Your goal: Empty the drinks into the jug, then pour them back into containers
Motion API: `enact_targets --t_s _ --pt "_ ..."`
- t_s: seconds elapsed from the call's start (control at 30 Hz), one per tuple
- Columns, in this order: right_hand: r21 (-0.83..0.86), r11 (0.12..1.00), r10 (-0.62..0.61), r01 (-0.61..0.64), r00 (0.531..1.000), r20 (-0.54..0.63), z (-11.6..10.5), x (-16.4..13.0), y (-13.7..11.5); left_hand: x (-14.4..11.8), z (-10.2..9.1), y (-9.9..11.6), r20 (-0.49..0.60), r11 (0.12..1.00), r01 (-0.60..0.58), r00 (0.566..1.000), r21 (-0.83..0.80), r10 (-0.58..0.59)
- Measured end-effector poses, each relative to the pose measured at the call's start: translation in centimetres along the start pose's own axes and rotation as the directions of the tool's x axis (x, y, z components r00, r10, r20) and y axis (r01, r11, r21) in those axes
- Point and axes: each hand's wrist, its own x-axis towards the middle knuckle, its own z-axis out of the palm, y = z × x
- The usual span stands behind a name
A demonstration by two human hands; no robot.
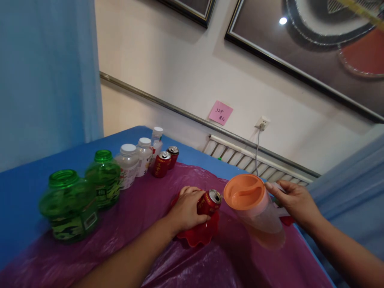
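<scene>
My left hand (186, 211) is closed around a red drink can (210, 202) that stands tilted in a red scalloped dish (198, 235). The can's top is open. To its right stands a clear plastic pitcher (264, 218) with an orange lid (244, 191). My right hand (292, 199) grips the pitcher's white handle at its far side. Both rest on a purple plastic sheet (150, 200) spread over a blue table.
A row stands along the left: two green open jars (70, 206) (104, 178), three white-capped bottles (129, 165), two more red cans (163, 164). A wall with a rail, a pink note (221, 112) and a socket lies behind. Blue curtains hang at both sides.
</scene>
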Motion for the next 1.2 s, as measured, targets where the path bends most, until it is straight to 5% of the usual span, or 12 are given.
enact_targets --t_s 1.2 --pt "-0.055 0.998 -0.002 0.0 0.999 -0.037 -0.2 -0.1 -1.0 0.0 -0.5 0.4 0.024 1.0 0.016 1.0 -0.013 -0.015"
